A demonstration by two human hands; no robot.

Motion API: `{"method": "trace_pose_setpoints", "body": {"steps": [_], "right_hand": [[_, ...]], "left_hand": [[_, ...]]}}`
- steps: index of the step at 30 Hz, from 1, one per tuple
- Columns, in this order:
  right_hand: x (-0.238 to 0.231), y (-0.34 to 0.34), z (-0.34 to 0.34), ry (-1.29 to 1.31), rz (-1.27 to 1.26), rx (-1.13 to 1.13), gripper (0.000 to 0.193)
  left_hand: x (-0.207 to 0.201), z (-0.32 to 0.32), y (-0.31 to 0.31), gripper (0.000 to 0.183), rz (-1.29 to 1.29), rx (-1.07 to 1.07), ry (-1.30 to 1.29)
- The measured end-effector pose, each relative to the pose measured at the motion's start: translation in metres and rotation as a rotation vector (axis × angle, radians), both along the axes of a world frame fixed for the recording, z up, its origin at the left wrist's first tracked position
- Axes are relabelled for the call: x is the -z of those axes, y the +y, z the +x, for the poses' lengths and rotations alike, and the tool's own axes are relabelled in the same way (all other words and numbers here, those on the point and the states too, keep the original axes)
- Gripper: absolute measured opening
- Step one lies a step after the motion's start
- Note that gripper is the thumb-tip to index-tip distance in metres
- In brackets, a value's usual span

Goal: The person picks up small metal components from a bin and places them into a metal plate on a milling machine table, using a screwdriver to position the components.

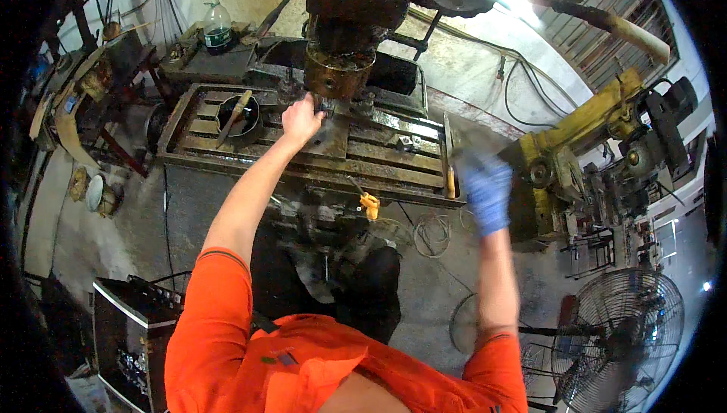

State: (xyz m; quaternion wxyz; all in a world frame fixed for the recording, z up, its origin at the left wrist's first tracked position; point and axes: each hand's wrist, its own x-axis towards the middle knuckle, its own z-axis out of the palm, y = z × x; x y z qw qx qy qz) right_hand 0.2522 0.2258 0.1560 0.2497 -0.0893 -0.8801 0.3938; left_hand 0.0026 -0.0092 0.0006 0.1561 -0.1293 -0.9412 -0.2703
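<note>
My bare left hand point(303, 120) reaches up to the underside of the machine's spindle head point(339, 68). Its fingers are curled in by a dark metal part there, and what they grip is hidden. Below it lies the oily slotted machine table point(394, 173). Off the table's right end, my right hand point(486, 190) in a blue glove is smeared by motion. A dark blur sits at its fingers, too unclear to name. Close by, a yellow-handled tool point(451, 180) rests along the table's right edge. Small metal pieces point(409, 143) lie on the table between my hands.
A black bowl point(238, 127) with a wooden-handled brush point(242, 102) across it sits on the table's left. A yellow object point(369, 205) hangs at the front edge. Behind stands a clear bottle point(217, 27). To the right are a yellow machine point(530, 159) and a fan point(617, 341).
</note>
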Motion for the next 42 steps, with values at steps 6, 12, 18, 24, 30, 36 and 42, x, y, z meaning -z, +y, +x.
{"method": "trace_pose_setpoints", "body": {"steps": [6, 12, 18, 24, 30, 36, 42], "right_hand": [[-0.237, 0.076, -0.014, 0.741, -0.542, -0.823, 0.028], [-0.195, 0.029, 0.007, 0.941, -0.388, -0.555, 0.021], [-0.074, 0.019, 0.013, 1.018, 0.01, -0.128, 0.034], [-0.085, 0.008, 0.011, 1.027, -0.089, -0.181, 0.034], [-0.066, 0.002, 0.012, 1.056, 0.003, -0.101, 0.028], [-0.052, 0.004, 0.01, 1.053, -0.347, -0.204, 0.03], [-0.045, 0.004, 0.012, 1.056, -0.379, -0.231, 0.031]], "left_hand": [[-0.004, -0.004, 0.006, 0.039, -0.036, 0.017, -0.02], [-0.005, -0.006, 0.007, 0.038, -0.029, 0.037, -0.032], [0.005, -0.009, 0.0, 0.036, -0.071, 0.057, 0.003], [-0.003, -0.009, -0.006, 0.034, 0.003, 0.092, -0.081], [-0.011, 0.02, -0.053, 0.035, 0.286, 0.293, -0.011], [-0.023, 0.075, -0.146, 0.031, 0.361, 0.316, -0.038], [-0.017, 0.136, -0.285, 0.031, 0.246, 0.012, -0.093]]}}
